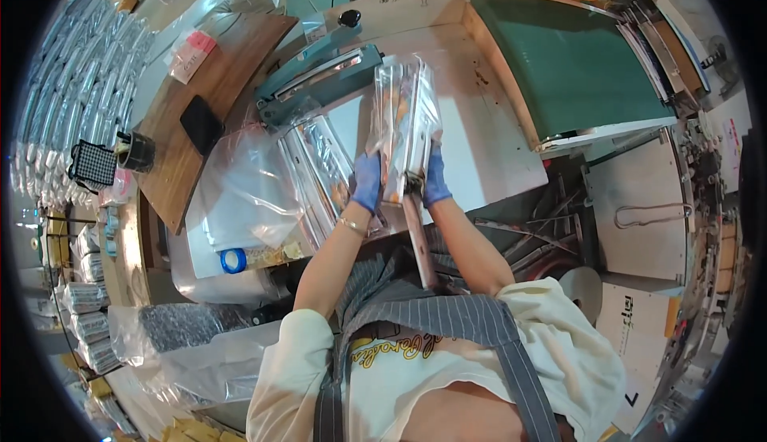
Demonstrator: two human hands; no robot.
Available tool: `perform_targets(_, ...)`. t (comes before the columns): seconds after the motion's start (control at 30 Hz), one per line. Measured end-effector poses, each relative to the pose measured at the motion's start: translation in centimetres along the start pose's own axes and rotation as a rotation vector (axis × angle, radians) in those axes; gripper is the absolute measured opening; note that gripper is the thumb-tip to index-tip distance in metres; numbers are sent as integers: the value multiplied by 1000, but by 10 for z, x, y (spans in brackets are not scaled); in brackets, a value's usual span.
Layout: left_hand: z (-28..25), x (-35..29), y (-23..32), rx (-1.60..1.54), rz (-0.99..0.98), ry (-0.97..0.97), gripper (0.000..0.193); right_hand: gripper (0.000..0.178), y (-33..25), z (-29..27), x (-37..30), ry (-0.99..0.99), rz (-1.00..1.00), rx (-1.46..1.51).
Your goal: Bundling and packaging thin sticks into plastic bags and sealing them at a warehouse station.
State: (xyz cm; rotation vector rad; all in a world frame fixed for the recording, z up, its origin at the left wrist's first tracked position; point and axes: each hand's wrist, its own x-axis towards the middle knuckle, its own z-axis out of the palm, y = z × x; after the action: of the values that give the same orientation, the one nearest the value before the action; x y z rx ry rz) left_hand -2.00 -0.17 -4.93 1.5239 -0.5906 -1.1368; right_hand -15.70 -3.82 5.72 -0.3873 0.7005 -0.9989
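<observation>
Over the white work table, a clear plastic bag (405, 114) holds several long, shiny metal strips. My left hand (367, 181), in a blue glove, is closed on its left side near the lower end. On the right side my gloved right hand (436, 175) grips the same bag; its fingers are partly hidden. A long metal bar (419, 242) runs from the bag's lower end toward my apron. Left of my left hand lies another bagged bundle of metal strips (318, 166). Just beyond stands a grey-green bag sealer (323, 83) with a black knob.
A pile of clear plastic bags (244, 178) and a blue tape roll (232, 261) lie at the left. A wooden board (232, 67) carries a phone (201, 124) and a black cup (137, 153). A green-topped box (567, 59) bounds the right side. Wrapped bundles (84, 99) fill the far left.
</observation>
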Motion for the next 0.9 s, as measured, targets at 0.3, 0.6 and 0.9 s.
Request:
perform_targets(0.3,-15,-226,19,741,267,-362,51,62,-20,-96,-208,260,344,-166)
perform_targets(0.6,22,-128,337,247,566,-85,16,12,-238,109,-94,-652,-1185,-1720)
perform_targets(0.9,38,-100,331,20,566,-231,13,32,-191,156,-65,-72,-1847,-2000)
